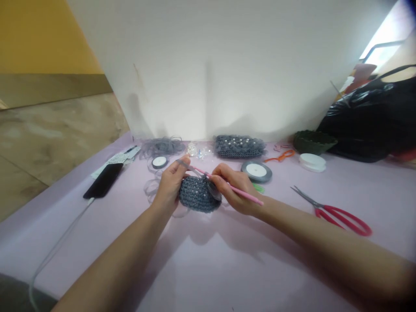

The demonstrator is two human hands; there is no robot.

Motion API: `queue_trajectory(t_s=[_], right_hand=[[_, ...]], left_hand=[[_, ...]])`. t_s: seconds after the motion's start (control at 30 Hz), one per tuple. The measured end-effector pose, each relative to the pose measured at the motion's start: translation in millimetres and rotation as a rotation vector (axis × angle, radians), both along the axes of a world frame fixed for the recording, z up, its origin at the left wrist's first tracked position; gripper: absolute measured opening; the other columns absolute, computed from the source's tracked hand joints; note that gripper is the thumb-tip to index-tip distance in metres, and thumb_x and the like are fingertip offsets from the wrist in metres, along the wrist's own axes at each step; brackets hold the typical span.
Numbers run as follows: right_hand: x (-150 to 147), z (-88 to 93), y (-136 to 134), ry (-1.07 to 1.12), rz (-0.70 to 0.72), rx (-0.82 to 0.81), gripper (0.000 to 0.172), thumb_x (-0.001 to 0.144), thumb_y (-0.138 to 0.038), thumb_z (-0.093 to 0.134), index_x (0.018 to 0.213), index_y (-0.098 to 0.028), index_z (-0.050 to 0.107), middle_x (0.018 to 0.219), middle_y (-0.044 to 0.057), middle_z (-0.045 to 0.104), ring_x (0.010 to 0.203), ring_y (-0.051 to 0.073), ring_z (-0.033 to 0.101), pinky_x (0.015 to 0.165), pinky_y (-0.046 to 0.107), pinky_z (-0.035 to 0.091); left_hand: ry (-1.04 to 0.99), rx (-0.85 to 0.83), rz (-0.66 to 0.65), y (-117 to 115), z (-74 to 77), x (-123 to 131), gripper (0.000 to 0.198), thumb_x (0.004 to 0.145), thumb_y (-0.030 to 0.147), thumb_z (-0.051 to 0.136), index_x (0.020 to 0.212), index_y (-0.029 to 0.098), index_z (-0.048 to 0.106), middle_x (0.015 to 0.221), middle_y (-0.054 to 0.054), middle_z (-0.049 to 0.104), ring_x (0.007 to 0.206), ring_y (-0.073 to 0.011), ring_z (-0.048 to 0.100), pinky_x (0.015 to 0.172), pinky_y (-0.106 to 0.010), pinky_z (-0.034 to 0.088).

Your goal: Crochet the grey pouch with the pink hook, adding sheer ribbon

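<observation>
My left hand (169,187) pinches a grey crocheted piece (197,195) studded with small pearl beads, and a strand of grey ribbon yarn runs over its fingers. My right hand (231,189) grips a pink crochet hook (236,190) whose tip goes into the top edge of the piece. Loose loops of translucent grey ribbon (151,190) lie beside my left hand, leading towards a ribbon spool (159,162). The fabric's underside is hidden.
A lilac cloth (208,255) covers the table. On it lie a beaded grey crocheted pouch (238,146), a second spool (256,171), red-handled scissors (341,220), a black phone (103,180) with a cable, and a green basket (313,142). A black plastic bag (373,117) stands behind.
</observation>
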State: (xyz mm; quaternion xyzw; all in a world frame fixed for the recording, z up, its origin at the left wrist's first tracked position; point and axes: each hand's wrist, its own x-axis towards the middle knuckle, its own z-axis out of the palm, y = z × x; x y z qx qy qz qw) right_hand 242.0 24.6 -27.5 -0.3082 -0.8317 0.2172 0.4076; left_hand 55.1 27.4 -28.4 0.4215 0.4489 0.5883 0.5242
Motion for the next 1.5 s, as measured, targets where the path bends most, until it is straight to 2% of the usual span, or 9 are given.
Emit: queue_trajectory(t_s=[0.13, 0.23, 0.47, 0.57, 0.63, 0.8, 0.9, 1.13, 1.5], right_hand=[[-1.0, -1.1, 0.5, -0.013, 0.003, -0.037, 0.022, 0.099, -0.034, 0.041, 0.083, -0.020, 0.046, 0.059, -0.006, 0.047, 0.050, 0.008, 0.044, 0.051, 0.022, 0.033], [-1.3, -1.4, 1.0, -0.017, 0.031, -0.045, 0.021, 0.099, -0.034, 0.040, 0.083, -0.020, 0.045, 0.060, -0.006, 0.046, 0.050, 0.008, 0.043, 0.051, 0.022, 0.032], [-1.9, -5.9, 3.1, -0.039, 0.041, -0.088, 0.022, 0.099, -0.033, 0.040, 0.083, -0.020, 0.044, 0.061, -0.005, 0.047, 0.052, 0.008, 0.042, 0.052, 0.022, 0.033], [-2.5, -9.2, 4.2, -0.044, 0.073, -0.080, 0.022, 0.100, -0.033, 0.040, 0.082, -0.020, 0.044, 0.063, -0.005, 0.048, 0.054, 0.008, 0.043, 0.053, 0.022, 0.033], [-2.8, -10.9, 4.8, -0.043, 0.084, -0.078, 0.022, 0.100, -0.032, 0.040, 0.082, -0.020, 0.044, 0.063, -0.005, 0.048, 0.053, 0.008, 0.042, 0.052, 0.021, 0.033], [-3.6, -14.0, 5.2, -0.064, 0.091, -0.067, 0.021, 0.100, -0.032, 0.040, 0.083, -0.020, 0.043, 0.063, -0.005, 0.050, 0.052, 0.007, 0.043, 0.052, 0.021, 0.034], [-4.7, -17.2, 4.8, -0.088, 0.081, -0.071, 0.021, 0.101, -0.032, 0.039, 0.084, -0.019, 0.044, 0.062, -0.005, 0.050, 0.051, 0.007, 0.043, 0.051, 0.020, 0.033], [-8.5, -23.2, 3.0, -0.097, 0.098, -0.041, 0.020, 0.100, -0.031, 0.041, 0.085, -0.018, 0.046, 0.063, -0.006, 0.048, 0.050, 0.006, 0.041, 0.051, 0.020, 0.033], [-15.4, -39.3, -4.1, 0.141, 0.031, -0.192, 0.025, 0.100, -0.034, 0.043, 0.084, -0.017, 0.051, 0.061, -0.005, 0.047, 0.053, 0.007, 0.041, 0.050, 0.020, 0.033]], left_hand=[[-0.032, 0.011, -0.125, -0.4, -0.1, -6.5, 0.056, 0.072, 0.058, 0.073, 0.110, 0.016, 0.070, 0.079, -0.003, 0.069, 0.073, -0.0156, 0.064, 0.071, -0.027, 0.048], [-0.051, -0.064, -0.227, -1.0, 4.9, -9.3, 0.057, 0.072, 0.062, 0.070, 0.106, 0.016, 0.071, 0.078, -0.004, 0.071, 0.072, -0.0172, 0.065, 0.070, -0.028, 0.049], [-0.108, -0.255, -0.196, 2.3, 5.8, -10.3, 0.063, 0.076, 0.072, 0.059, 0.098, 0.014, 0.071, 0.063, -0.003, 0.064, 0.057, -0.0156, 0.060, 0.055, -0.027, 0.046], [-0.069, -0.236, -0.201, 2.5, 0.4, -13.5, 0.070, 0.076, 0.075, 0.055, 0.107, 0.014, 0.069, 0.070, -0.005, 0.066, 0.063, -0.0167, 0.061, 0.060, -0.028, 0.046], [-0.014, -0.167, -0.283, 1.4, -3.9, -17.2, 0.075, 0.075, 0.074, 0.057, 0.122, 0.016, 0.063, 0.082, -0.007, 0.069, 0.075, -0.0186, 0.063, 0.069, -0.030, 0.047], [0.263, 0.002, -0.440, -3.6, -11.7, -28.0, 0.094, 0.064, 0.055, 0.081, 0.144, 0.021, 0.043, 0.102, -0.006, 0.064, 0.096, -0.0209, 0.059, 0.082, -0.031, 0.043], [0.442, -0.017, -0.439, -8.3, -11.7, -30.9, 0.092, 0.065, 0.038, 0.084, 0.145, 0.027, 0.040, 0.101, -0.003, 0.059, 0.098, -0.0209, 0.058, 0.083, -0.032, 0.043], [0.655, 0.033, -0.396, -17.6, -12.1, -30.8, 0.090, 0.071, 0.035, 0.081, 0.148, 0.034, 0.034, 0.097, 0.000, 0.057, 0.100, -0.0216, 0.058, 0.088, -0.036, 0.044], [0.406, -0.023, -0.364, -15.9, -26.3, -21.6, 0.098, 0.072, 0.028, 0.080, 0.152, 0.031, 0.024, 0.096, -0.001, 0.062, 0.097, -0.0203, 0.060, 0.085, -0.033, 0.045]])
